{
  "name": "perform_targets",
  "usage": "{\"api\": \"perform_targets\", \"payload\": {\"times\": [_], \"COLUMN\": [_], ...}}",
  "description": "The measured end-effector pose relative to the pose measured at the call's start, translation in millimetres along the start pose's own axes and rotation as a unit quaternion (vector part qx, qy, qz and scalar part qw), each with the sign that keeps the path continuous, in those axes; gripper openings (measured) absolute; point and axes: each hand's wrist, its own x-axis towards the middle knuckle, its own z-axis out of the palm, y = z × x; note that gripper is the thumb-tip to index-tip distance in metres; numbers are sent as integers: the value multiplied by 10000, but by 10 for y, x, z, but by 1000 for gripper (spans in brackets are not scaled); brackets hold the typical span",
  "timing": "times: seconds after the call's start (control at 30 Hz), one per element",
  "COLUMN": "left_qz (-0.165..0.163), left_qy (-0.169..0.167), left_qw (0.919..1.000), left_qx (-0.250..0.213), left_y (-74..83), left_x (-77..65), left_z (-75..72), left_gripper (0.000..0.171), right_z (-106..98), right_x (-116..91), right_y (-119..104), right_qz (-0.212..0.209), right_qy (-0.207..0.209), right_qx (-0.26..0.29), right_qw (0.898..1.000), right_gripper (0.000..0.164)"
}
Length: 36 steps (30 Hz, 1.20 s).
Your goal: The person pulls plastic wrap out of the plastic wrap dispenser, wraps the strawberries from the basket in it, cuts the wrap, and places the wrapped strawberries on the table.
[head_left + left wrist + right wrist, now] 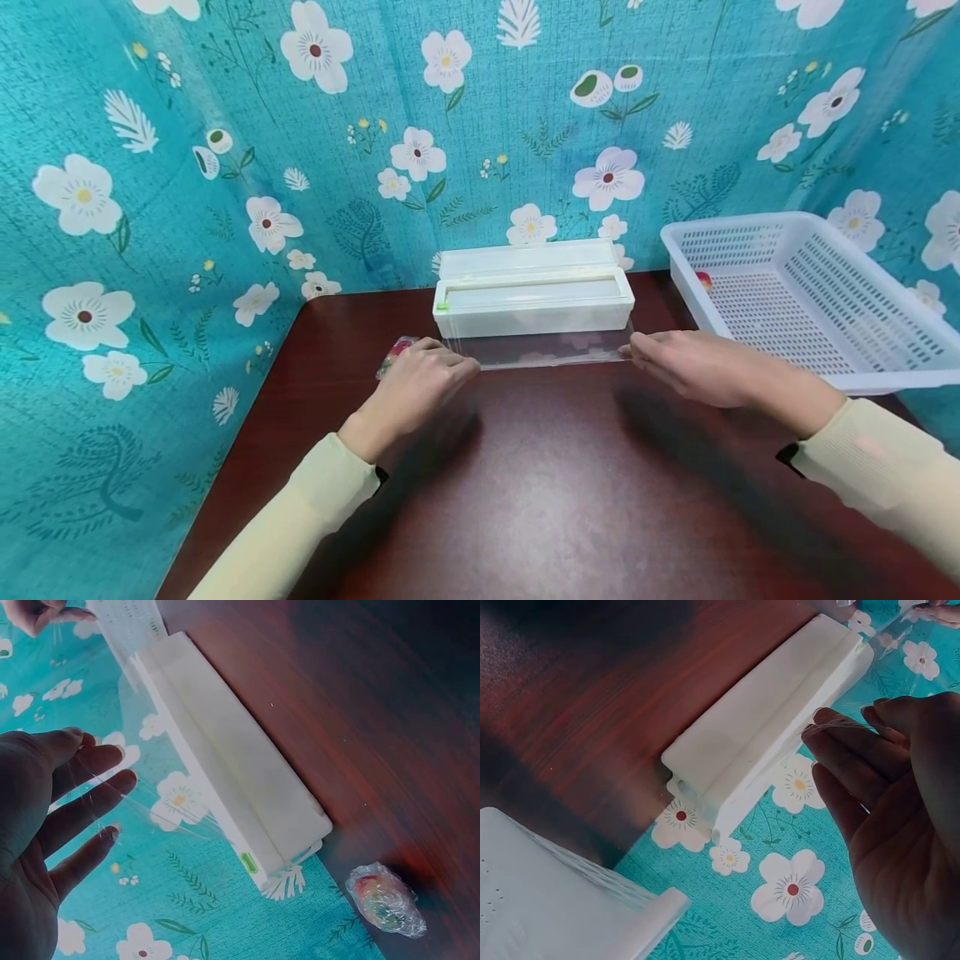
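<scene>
A white plastic wrap dispenser box (536,317) sits at the back of the table with its lid raised, a green slider at its left end. Clear plastic wrap (551,350) stretches from it toward me between both hands. My left hand (423,375) pinches the sheet's left corner between thumb and index finger, the other fingers spread in the left wrist view. The right corner is pinched by my right hand (693,367). Beside the left hand lies a wrapped red-and-green item (386,900), crinkled film around it, partly hidden by that hand in the head view.
A white perforated basket (885,379) stands at the right, with a small red and yellow item (703,281) inside near its left wall. A teal flowered cloth (360,150) hangs behind and left of the dark red-brown table (540,483).
</scene>
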Motion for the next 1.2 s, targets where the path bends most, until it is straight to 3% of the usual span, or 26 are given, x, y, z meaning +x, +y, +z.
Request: {"api": "perform_targets", "payload": {"times": [1.2], "left_qz": [154], "left_qy": [-242], "left_qw": [9993], "left_qx": [229], "left_y": [264], "left_x": [-195], "left_z": [-150], "left_gripper": [35], "right_z": [126], "right_x": [-290], "right_y": [-209], "right_qz": [-206], "right_qy": [200], "right_qx": [-391], "right_qw": [9988], "right_gripper": [21]}}
